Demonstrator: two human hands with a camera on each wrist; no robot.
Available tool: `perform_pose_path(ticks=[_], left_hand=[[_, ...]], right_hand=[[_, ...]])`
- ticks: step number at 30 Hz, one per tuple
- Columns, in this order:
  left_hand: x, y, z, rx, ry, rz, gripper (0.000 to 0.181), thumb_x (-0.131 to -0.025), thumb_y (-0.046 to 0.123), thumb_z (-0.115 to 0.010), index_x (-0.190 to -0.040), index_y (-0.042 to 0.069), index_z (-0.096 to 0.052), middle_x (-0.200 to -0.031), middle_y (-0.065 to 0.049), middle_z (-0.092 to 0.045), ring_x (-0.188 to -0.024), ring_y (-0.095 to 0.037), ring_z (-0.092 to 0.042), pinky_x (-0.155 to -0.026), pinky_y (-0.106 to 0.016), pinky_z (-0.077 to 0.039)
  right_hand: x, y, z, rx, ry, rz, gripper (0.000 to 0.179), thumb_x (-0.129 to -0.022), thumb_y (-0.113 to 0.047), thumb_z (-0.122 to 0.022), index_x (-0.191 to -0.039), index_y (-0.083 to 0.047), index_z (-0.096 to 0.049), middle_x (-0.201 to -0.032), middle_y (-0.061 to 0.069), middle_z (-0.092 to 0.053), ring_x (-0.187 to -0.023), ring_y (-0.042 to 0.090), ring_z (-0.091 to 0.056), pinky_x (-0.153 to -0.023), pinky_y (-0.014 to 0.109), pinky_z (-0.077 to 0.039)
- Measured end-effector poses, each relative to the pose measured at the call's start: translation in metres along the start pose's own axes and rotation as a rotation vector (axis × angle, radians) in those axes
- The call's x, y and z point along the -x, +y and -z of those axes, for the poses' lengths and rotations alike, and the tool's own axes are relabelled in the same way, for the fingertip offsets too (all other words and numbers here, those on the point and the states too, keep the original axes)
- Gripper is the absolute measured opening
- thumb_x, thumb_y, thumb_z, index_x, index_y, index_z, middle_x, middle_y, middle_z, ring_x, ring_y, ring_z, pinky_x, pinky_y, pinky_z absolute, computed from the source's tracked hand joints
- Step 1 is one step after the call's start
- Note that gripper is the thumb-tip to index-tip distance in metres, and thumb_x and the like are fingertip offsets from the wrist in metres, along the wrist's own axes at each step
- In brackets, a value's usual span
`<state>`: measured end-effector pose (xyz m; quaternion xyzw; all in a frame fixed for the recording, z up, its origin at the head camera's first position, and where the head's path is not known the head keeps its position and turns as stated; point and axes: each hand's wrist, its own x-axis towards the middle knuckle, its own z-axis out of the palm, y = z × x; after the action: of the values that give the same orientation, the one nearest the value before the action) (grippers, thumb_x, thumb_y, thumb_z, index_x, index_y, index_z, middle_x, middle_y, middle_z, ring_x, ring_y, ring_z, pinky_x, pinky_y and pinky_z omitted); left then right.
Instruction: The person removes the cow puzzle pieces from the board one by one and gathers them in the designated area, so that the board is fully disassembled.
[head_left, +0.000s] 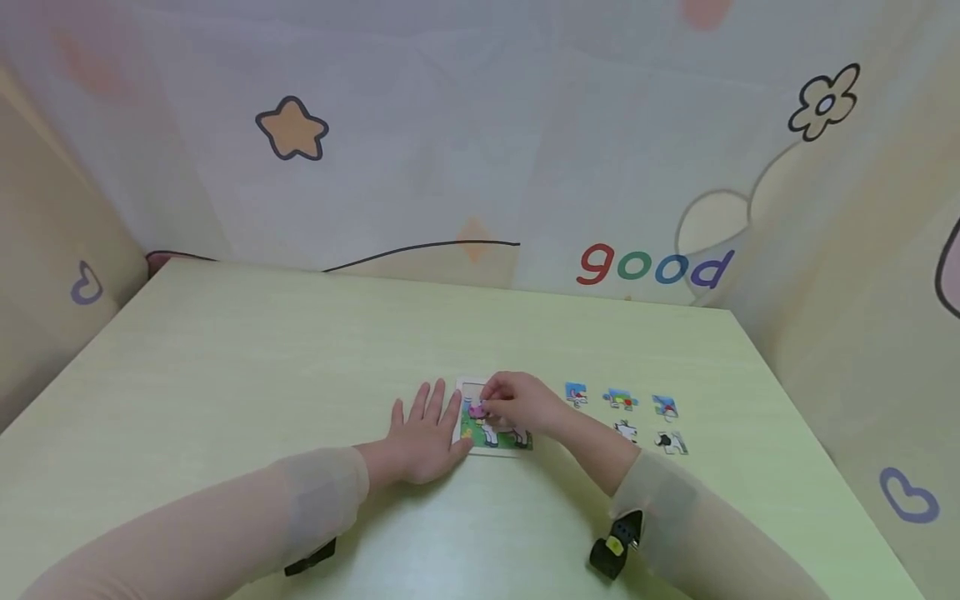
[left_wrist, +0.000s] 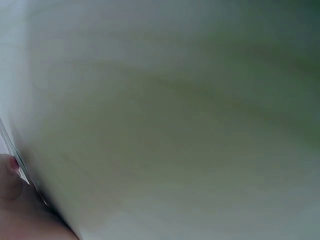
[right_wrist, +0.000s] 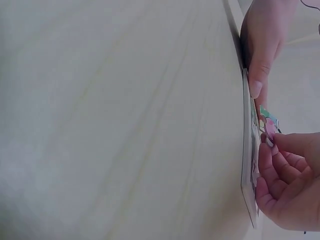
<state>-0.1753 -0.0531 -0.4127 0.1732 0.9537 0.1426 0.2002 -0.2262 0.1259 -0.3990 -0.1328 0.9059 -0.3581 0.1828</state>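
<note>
A jigsaw puzzle board (head_left: 495,452) with a white frame lies on the table, its lower part showing green ground and white animal legs. My left hand (head_left: 424,442) lies flat with spread fingers at its left edge, the thumb on the frame's lower corner. Above the board my right hand (head_left: 525,404) pinches a puzzle piece (right_wrist: 270,127) with pink and green on it, between thumb and index finger. In the right wrist view the piece is tilted, just over the board. The right hand covers the board's upper right part. The left wrist view shows mostly blurred table.
Several loose puzzle pieces lie in two rows right of the board, among them a blue one (head_left: 576,393) and a black-and-white one (head_left: 671,442). The pale table (head_left: 300,358) meets a patterned curtain (head_left: 420,167) at the back.
</note>
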Motion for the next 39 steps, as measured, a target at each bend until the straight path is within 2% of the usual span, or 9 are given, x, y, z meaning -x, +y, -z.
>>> perform_pose_path(ticks=[5,10,16,20,27,34,39], left_hand=[[0.002,0.003,0.002,-0.01,0.012,-0.007,0.071,-0.098,0.049,-0.029,-0.15,0.008,-0.005,-0.154,-0.016,0.009,-0.139,-0.034,0.013,-0.104,-0.06,0.005],[-0.003,0.003,-0.002,-0.019,0.016,-0.001,0.072,-0.097,0.051,-0.029,-0.15,0.011,-0.001,-0.154,-0.013,0.013,-0.138,-0.032,0.016,-0.105,-0.059,0.006],[-0.009,-0.001,-0.007,-0.028,0.021,0.013,0.073,-0.097,0.053,-0.029,-0.151,0.012,0.0,-0.154,-0.012,0.014,-0.138,-0.032,0.017,-0.105,-0.059,0.008],[-0.006,0.001,-0.004,-0.027,0.012,0.022,0.073,-0.096,0.052,-0.029,-0.151,0.012,0.0,-0.154,-0.012,0.013,-0.139,-0.031,0.016,-0.105,-0.058,0.007],[-0.002,0.002,-0.003,-0.009,0.015,0.002,0.073,-0.097,0.051,-0.028,-0.15,0.009,-0.002,-0.154,-0.014,0.012,-0.139,-0.032,0.015,-0.104,-0.059,0.007],[-0.006,0.001,-0.007,-0.016,0.015,0.019,0.073,-0.096,0.052,-0.028,-0.15,0.011,0.0,-0.154,-0.012,0.013,-0.139,-0.031,0.016,-0.105,-0.058,0.007],[-0.002,0.003,-0.002,-0.013,0.01,0.022,0.073,-0.096,0.049,-0.032,-0.151,0.01,-0.004,-0.155,-0.013,0.009,-0.14,-0.032,0.012,-0.106,-0.058,0.004]], right_hand=[[0.003,0.005,0.009,-0.04,0.018,-0.036,0.007,-0.09,-0.018,-0.063,-0.095,-0.013,-0.063,-0.081,0.001,-0.062,-0.074,0.017,-0.054,-0.064,0.026,-0.044],[0.012,0.017,0.025,-0.059,0.061,-0.087,0.009,-0.09,-0.018,-0.063,-0.097,-0.012,-0.063,-0.085,0.002,-0.062,-0.081,0.018,-0.054,-0.071,0.029,-0.044],[0.026,0.033,0.041,-0.046,0.079,-0.077,0.012,-0.09,-0.016,-0.062,-0.098,-0.008,-0.063,-0.084,0.002,-0.063,-0.082,0.018,-0.055,-0.074,0.03,-0.042],[0.035,0.042,0.05,-0.041,0.081,-0.068,0.012,-0.09,-0.014,-0.061,-0.098,-0.006,-0.063,-0.083,0.002,-0.063,-0.079,0.018,-0.055,-0.072,0.029,-0.042],[0.052,0.06,0.065,0.011,0.075,-0.049,0.012,-0.091,-0.013,-0.06,-0.099,-0.004,-0.062,-0.083,0.002,-0.062,-0.078,0.017,-0.055,-0.069,0.03,-0.044],[0.063,0.075,0.074,0.009,0.079,-0.047,0.01,-0.091,-0.01,-0.06,-0.096,-0.002,-0.062,-0.079,0.002,-0.061,-0.073,0.016,-0.054,-0.066,0.029,-0.043],[0.068,0.08,0.076,0.016,0.063,-0.038,0.008,-0.091,-0.008,-0.06,-0.095,-0.001,-0.061,-0.079,0.002,-0.062,-0.072,0.015,-0.056,-0.066,0.029,-0.045]])
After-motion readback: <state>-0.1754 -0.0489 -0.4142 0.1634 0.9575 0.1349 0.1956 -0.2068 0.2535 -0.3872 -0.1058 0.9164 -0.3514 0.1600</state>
